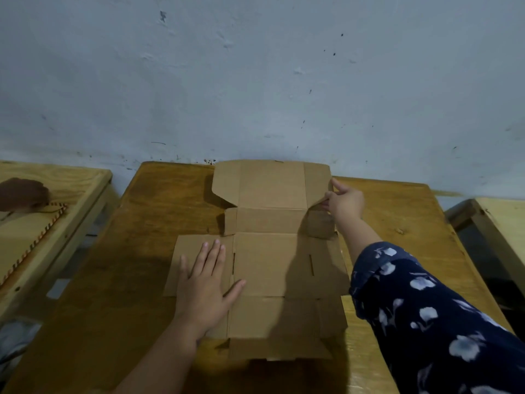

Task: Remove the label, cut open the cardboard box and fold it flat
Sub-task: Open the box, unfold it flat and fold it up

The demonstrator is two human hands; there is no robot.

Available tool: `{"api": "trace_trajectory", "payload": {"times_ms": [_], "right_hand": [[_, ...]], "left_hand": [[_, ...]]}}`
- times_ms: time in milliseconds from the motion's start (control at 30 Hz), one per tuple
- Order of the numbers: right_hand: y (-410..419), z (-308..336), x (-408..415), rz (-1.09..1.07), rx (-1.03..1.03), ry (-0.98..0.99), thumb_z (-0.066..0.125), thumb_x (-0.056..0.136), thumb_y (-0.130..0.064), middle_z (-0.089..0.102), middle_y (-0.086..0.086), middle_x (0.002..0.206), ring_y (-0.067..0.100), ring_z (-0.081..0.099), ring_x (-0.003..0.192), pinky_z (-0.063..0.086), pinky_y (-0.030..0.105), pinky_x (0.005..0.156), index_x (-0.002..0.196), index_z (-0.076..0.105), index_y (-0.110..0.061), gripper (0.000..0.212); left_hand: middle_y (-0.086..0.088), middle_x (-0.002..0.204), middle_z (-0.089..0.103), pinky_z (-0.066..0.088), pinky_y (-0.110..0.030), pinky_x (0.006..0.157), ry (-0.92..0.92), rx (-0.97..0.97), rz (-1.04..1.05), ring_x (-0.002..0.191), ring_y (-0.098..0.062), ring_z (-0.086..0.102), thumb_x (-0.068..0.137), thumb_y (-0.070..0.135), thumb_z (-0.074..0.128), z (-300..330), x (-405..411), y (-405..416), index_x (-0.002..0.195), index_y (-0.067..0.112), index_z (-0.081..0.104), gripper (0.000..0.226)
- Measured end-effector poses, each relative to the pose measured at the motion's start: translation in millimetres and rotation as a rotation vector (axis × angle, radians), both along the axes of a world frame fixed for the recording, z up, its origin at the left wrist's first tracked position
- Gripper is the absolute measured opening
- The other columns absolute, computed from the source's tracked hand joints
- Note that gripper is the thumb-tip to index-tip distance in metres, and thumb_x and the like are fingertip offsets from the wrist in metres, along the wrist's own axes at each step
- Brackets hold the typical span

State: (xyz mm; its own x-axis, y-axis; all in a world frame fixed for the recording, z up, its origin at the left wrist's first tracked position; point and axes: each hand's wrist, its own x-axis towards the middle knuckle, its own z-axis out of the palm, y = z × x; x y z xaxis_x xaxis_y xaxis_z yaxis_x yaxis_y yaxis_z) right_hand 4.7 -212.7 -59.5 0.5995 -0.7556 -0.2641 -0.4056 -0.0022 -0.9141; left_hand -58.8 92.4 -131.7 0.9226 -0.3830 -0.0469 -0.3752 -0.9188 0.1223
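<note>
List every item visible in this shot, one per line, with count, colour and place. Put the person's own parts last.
cardboard box: one, brown, unfolded nearly flat on the middle table, far panel leaning against the wall.
middle table: one, dark honey wood, under the box.
left table: one, pale wood, left edge of view.
brown object: one, dark brown, on the left table; cannot tell what it is.
right table: one, pale wood, right edge, only partly seen.
wall: one, pale blue-grey, scuffed, behind the tables.
left hand: one, bare, pressed flat on the box's left flap.
right hand: one, pinching the far right flap; patterned navy sleeve.
</note>
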Motion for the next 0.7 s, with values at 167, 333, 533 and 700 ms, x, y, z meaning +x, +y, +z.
{"api": "trace_trajectory", "payload": {"times_ms": [167, 333, 533, 700], "right_hand": [[4.7, 15.1, -19.8, -0.007, 0.05, -0.074, 0.058, 0.089, 0.002, 0.062, -0.002, 0.093, 0.013, 0.065, 0.073, 0.059, 0.032, 0.077, 0.126, 0.059, -0.016, 0.041], [9.7, 10.9, -44.9, 0.007, 0.051, -0.093, 0.059, 0.089, -0.002, 0.063, -0.003, 0.093, 0.018, 0.067, 0.082, 0.058, 0.038, 0.081, 0.127, 0.058, -0.018, 0.042], [18.9, -12.0, -70.4, -0.025, 0.036, -0.064, 0.059, 0.088, -0.001, 0.064, 0.003, 0.097, 0.016, 0.066, 0.081, 0.058, 0.035, 0.079, 0.125, 0.059, -0.018, 0.04], [24.6, -14.5, -74.9, -0.052, -0.001, -0.078, 0.059, 0.088, -0.003, 0.064, 0.001, 0.093, 0.013, 0.066, 0.079, 0.058, 0.035, 0.079, 0.124, 0.059, -0.019, 0.039]], "left_hand": [[0.005, 0.156, -0.02, -0.013, -0.051, 0.115, 0.03, 0.023, 0.031, 0.142, -0.015, -0.024, 0.076, 0.078, -0.008, 3.6, 5.6, -7.9, 0.147, 0.022, -0.016, 0.09], [0.0, 0.156, -0.025, -0.016, -0.052, 0.114, 0.068, 0.021, 0.073, 0.143, -0.016, -0.025, 0.077, 0.079, -0.002, 6.6, 5.5, -9.5, 0.145, 0.019, -0.021, 0.092], [-0.002, 0.158, -0.018, -0.011, -0.057, 0.115, 0.065, 0.039, 0.169, 0.145, -0.017, -0.021, 0.077, 0.08, 0.0, 13.4, -3.0, -13.0, 0.148, 0.014, -0.014, 0.097], [-0.002, 0.158, -0.02, -0.014, -0.054, 0.115, 0.099, -0.009, 0.151, 0.144, -0.017, -0.023, 0.073, 0.086, 0.007, 19.9, -7.6, -3.7, 0.147, 0.015, -0.019, 0.106]]}}
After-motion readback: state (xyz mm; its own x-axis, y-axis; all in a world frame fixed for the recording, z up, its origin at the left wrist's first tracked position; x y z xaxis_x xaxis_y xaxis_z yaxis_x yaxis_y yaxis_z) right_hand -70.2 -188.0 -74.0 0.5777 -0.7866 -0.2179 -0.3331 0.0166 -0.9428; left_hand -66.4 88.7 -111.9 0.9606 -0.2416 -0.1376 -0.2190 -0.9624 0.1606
